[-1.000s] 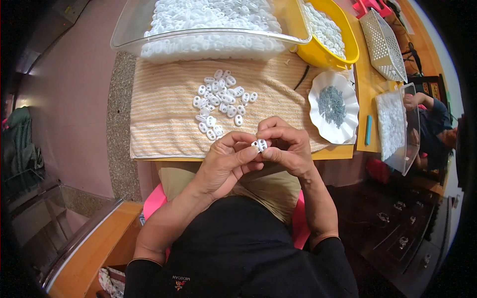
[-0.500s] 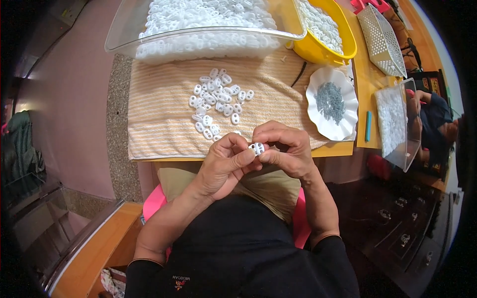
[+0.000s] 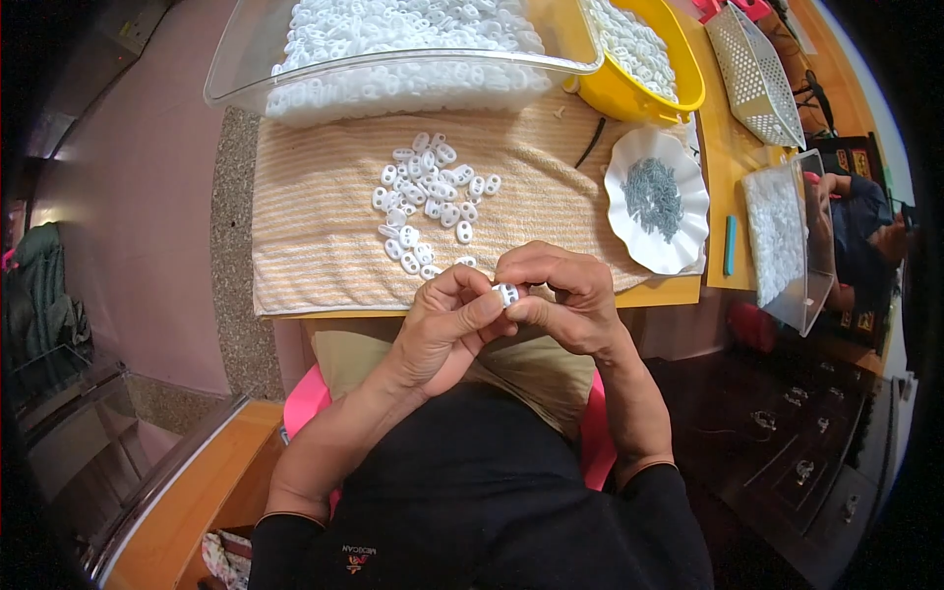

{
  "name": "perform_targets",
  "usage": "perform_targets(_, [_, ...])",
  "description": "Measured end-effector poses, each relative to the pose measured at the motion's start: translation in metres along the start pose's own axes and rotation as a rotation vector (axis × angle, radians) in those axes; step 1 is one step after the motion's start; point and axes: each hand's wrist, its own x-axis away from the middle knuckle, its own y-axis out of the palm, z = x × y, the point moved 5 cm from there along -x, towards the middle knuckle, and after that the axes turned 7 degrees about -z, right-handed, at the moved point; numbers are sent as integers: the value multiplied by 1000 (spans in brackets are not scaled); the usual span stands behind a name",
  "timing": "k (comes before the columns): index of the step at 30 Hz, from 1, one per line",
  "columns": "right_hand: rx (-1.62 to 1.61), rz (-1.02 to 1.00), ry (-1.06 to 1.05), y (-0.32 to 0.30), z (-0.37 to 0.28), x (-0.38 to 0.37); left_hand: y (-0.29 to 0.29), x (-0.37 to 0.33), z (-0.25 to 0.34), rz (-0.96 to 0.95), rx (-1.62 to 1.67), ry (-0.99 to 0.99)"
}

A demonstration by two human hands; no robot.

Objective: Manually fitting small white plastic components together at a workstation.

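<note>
Between my two hands, just past the near edge of the table, is a small white oval plastic piece with two dark holes (image 3: 508, 294). The thumb and fingers of my left hand (image 3: 447, 324) pinch it from one side. My right hand (image 3: 565, 295) grips it from the other, thumb below and fingers curled over. Whether a second part is joined to it cannot be made out. Beyond my hands, a loose heap of similar white two-holed pieces (image 3: 433, 187) lies on a striped towel (image 3: 315, 216).
A clear bin (image 3: 413, 64) full of white pieces stands at the back, beside a yellow tub (image 3: 639, 103). At right, a white scalloped dish (image 3: 678, 251) holds thin grey pins. Farther right are a teal stick (image 3: 729, 246), a perforated basket (image 3: 752, 79) and another person (image 3: 865, 216).
My fingers have closed further over the white piece, so less of it shows. Both hands stay in nearly the same place; the heap looks unchanged.
</note>
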Motion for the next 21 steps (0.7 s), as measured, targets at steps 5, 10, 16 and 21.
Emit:
perform_targets(5, [28, -1, -17, 0, 1, 1, 1, 1, -1, 9, -13, 22])
perform_targets(10, [47, -2, -46, 2, -3, 0, 1, 1, -1, 17, -46, 14])
perform_targets(16, [54, -3, -21, 2, -6, -2, 1, -2, 0, -31, -31, 6])
perform_targets(21, [60, 25, -29, 2, -4, -1, 2, -2, 4, -19, -22, -20])
